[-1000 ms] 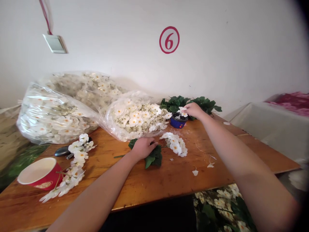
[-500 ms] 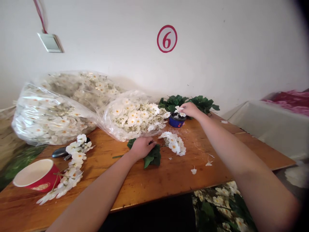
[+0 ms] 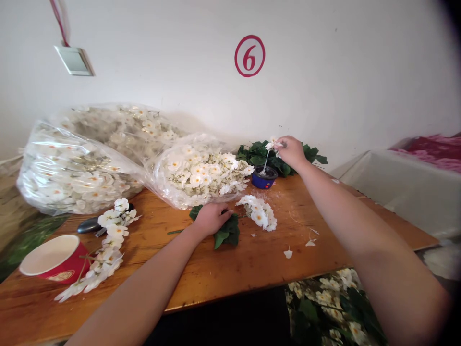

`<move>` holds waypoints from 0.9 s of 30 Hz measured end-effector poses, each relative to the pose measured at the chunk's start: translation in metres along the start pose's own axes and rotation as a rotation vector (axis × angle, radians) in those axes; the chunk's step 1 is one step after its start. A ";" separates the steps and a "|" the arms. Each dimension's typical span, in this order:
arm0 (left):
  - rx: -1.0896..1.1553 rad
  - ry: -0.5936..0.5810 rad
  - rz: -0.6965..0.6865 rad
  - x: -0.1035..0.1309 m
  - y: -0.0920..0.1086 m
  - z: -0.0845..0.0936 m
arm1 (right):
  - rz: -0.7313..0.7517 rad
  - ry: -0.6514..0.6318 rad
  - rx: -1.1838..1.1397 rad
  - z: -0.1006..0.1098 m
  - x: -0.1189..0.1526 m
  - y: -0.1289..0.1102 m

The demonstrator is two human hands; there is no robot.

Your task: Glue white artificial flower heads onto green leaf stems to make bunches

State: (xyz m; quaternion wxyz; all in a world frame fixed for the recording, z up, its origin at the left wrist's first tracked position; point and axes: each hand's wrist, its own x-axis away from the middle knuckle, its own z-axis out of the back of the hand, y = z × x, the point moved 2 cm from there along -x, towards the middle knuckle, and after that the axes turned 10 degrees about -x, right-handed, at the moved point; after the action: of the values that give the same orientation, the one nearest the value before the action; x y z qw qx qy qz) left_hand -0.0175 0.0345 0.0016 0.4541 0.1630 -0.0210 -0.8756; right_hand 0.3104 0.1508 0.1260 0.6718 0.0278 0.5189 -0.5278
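Note:
My right hand [image 3: 291, 152] pinches a small white artificial flower [image 3: 271, 144] above a dark-blue tub [image 3: 264, 180]. A whitish, glue-like strand [image 3: 266, 161] stretches from the flower down into the tub. My left hand [image 3: 213, 218] rests on the table, its fingers closed over a sprig of green artificial leaves [image 3: 226, 233] whose stem points left. Just right of that sprig lies a curved spray of white flowers [image 3: 260, 212]. Behind the tub are bunches of green leaves [image 3: 252, 154], partly covered by my right hand.
Clear plastic bags of white flowers [image 3: 82, 168] fill the back left of the wooden table [image 3: 252, 274]. A red paper cup [image 3: 70, 264], another flower spray [image 3: 113, 245] and a dark-handled tool [image 3: 89, 226] are at the left. Loose petals [image 3: 287, 253] lie near the front; more flowers [image 3: 333, 298] are below the edge.
My right hand has lifted the flower up and slightly right, out of the tub, drawing out the strand. My left hand keeps its place on the leaves.

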 end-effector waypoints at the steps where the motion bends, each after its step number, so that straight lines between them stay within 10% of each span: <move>1: -0.007 -0.002 0.001 0.000 0.000 0.000 | 0.043 0.027 0.003 0.004 -0.005 -0.003; 19: 0.035 0.010 -0.022 0.001 0.000 -0.001 | 0.229 0.314 -0.085 0.062 -0.066 -0.082; 27: -0.027 0.020 -0.017 0.000 0.001 -0.001 | -0.296 -0.369 0.043 0.002 0.002 -0.015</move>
State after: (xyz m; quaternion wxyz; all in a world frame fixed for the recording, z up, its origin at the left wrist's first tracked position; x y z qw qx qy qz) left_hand -0.0168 0.0343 0.0012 0.4492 0.1659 -0.0032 -0.8779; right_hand 0.3010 0.1420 0.1333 0.6698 -0.1312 0.3746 -0.6276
